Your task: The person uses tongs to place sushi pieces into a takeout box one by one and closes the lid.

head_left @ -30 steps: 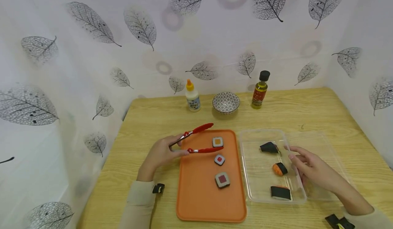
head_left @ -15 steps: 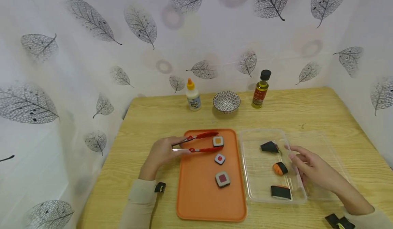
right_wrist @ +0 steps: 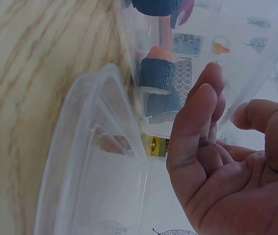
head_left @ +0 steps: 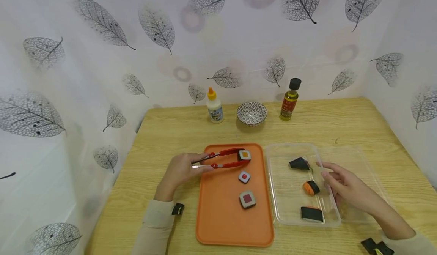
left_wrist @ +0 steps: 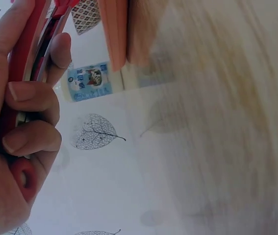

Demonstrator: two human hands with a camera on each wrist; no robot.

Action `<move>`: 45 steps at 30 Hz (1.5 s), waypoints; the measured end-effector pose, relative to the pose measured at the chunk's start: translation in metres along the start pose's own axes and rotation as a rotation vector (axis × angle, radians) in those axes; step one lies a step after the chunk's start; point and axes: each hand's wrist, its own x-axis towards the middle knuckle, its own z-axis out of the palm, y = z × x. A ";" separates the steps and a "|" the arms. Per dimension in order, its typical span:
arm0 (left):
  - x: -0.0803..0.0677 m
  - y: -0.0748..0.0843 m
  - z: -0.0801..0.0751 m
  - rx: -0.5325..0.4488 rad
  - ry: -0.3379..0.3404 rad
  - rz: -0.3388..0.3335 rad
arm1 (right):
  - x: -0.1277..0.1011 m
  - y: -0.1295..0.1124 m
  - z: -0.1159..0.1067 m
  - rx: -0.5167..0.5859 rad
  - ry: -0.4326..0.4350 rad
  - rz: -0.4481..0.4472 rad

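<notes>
My left hand (head_left: pixel 179 170) grips red tongs (head_left: pixel 222 158) over the orange tray (head_left: pixel 222 217); in the left wrist view its fingers (left_wrist: pixel 31 93) curl round the red tongs (left_wrist: pixel 28 54). The tong tips are closed on a sushi roll with a yellow centre (head_left: pixel 244 155) at the tray's far end. Two more rolls, a small one with a red centre (head_left: pixel 244 177) and a larger one (head_left: pixel 247 199), lie on the tray. My right hand (head_left: pixel 341 184) rests with relaxed fingers (right_wrist: pixel 197 132) on the edge of the clear plastic container (head_left: pixel 327 215), which holds three sushi pieces (head_left: pixel 311 188).
At the back of the wooden table (head_left: pixel 341 122) stand a glue bottle (head_left: pixel 214 107), a patterned bowl (head_left: pixel 251 113) and an oil bottle (head_left: pixel 290 100). Leaf-patterned walls (head_left: pixel 102 57) close in the table on three sides.
The tongs were wide open a second ago; they have since closed on the yellow-centred roll at the tray's far end. The right hand has stayed put.
</notes>
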 end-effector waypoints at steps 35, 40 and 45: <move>0.052 0.099 -0.030 0.287 0.156 0.524 | -0.001 -0.002 -0.001 -0.009 -0.003 0.033; 0.062 0.118 -0.023 0.421 0.093 0.533 | -0.001 -0.003 -0.001 0.007 -0.010 0.031; 0.067 0.133 -0.019 0.507 0.049 0.528 | -0.001 -0.003 -0.001 0.009 -0.009 0.042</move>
